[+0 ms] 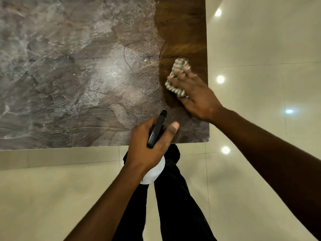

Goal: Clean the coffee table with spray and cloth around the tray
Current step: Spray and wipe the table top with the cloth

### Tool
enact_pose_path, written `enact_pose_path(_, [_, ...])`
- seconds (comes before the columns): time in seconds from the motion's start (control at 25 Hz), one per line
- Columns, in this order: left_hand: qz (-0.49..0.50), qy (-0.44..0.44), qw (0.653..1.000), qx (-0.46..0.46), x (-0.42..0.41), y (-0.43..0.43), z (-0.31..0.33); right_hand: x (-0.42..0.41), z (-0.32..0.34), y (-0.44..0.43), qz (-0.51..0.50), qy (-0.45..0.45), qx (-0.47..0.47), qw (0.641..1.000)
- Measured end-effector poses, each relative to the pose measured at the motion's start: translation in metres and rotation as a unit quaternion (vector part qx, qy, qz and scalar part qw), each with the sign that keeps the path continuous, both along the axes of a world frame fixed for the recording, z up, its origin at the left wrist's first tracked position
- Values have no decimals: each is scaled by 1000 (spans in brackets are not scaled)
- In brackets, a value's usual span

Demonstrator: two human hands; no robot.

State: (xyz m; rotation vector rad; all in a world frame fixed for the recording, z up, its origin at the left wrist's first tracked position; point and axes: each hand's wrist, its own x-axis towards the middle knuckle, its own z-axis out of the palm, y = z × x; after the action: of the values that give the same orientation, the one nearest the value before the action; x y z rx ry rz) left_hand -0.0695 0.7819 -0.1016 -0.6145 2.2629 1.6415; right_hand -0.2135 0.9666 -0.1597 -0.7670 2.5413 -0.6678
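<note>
A person bends over a coffee-table counter (69, 84), seen from above, the right hand (196, 98) spread flat on a bunched, ribbed grey-and-white cloth (179, 66) and pressing it to the wood near the counter's 3 o'clock edge. The left hand (151, 146) is clenched round the neck of a spray bottle (156, 131) held over the near edge at about 5 o'clock, with the thumb raised beside the black trigger head and the nozzle aimed toward 12 o'clock. A cloudy, streaked film (107, 73) covers most of the surface, while a strip of bare brown wood (182, 32) runs from the cloth toward 12 o'clock. The strip reads as the part already wiped, so most of the wiping appears left to do. The cloth looks soft, light and probably damp; it should fold under the palm and is best driven with flat fingers on top, as here, not pinched at a corner. The wet film is likely to make the surface slick. The bottle looks like rigid plastic, light enough for one hand, and is best taken at the neck under the trigger. Its white body (154, 173) is opaque and partly hidden by the wrist, so how much liquid it holds cannot be told. The tray is out of view. Glossy floor tiles (260, 49) and dark trouser legs (173, 197) fill the lower frame.
</note>
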Motion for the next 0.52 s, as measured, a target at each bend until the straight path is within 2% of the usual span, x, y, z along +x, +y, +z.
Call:
enact_pose_path(0.08, [-2, 18, 1000, -20, 2, 0, -2, 39, 1, 10, 133, -6, 6, 991])
enact_pose_path(0.16, [-11, 20, 1000, -20, 4, -4, -1, 62, 5, 37, 169, -6, 12, 985])
enact_pose_path(0.28, [-23, -1, 1000, 14, 7, -11, 2, 62, 9, 72, 85, 15, 21, 996])
enact_pose_path(0.36, [-46, 0, 999, 13, 12, -16, 4, 49, 8, 61, -41, 19, 0, 999])
enact_pose_path(0.44, [-80, 5, 997, 6, 22, -17, 4, 43, 6, 26, -168, 9, -7, 986])
enact_pose_path(0.48, [-101, 10, 995, -8, 28, -16, 4, 45, 5, 12, -185, 6, -11, 983])
enact_pose_path(0.52, [-118, 14, 993, -26, 36, -15, 3, 54, 3, 4, -152, 7, -12, 988])
